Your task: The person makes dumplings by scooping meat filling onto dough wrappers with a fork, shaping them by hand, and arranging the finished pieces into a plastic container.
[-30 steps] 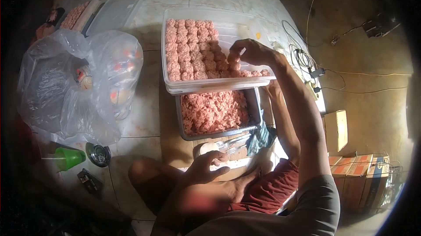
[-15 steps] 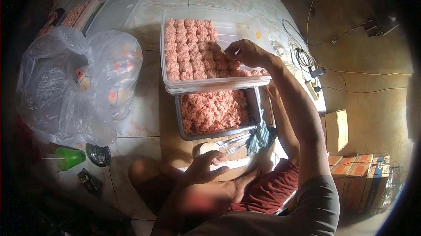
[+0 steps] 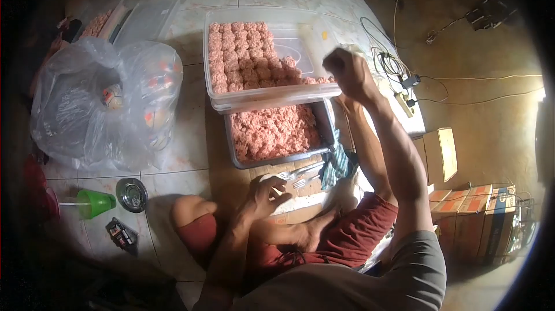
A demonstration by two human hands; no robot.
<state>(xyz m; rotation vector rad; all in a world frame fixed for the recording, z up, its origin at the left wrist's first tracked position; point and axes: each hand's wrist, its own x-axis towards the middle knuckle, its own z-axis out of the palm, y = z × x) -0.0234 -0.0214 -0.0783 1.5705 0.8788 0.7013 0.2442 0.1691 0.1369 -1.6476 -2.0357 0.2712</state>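
Rows of pink meat balls (image 3: 240, 51) fill the left part and the near edge of a clear plastic tray (image 3: 312, 22). Below it, a dark basin (image 3: 248, 163) holds loose minced meat (image 3: 272, 132). My right hand (image 3: 350, 71) is raised at the tray's right edge, its fingers curled; whether they hold anything is hidden. In front of the basin, over my lap, my left hand (image 3: 267, 196) has its thumb and fingers apart, with nothing visibly held. Forks (image 3: 300, 173) and a checkered cloth (image 3: 338, 166) lie just beyond it.
A large plastic bag (image 3: 81, 108) with packages lies at the left. Near it are a green cup (image 3: 95, 204), a glass ashtray (image 3: 132, 195) and a small black item (image 3: 120, 234). Cables (image 3: 390, 68) and a power strip (image 3: 404, 104) lie right. Cardboard boxes (image 3: 474, 218) stand at lower right.
My right hand has moved from the meat balls to the right, up to the tray's edge. My left hand has shifted slightly. The whole view has also shifted.
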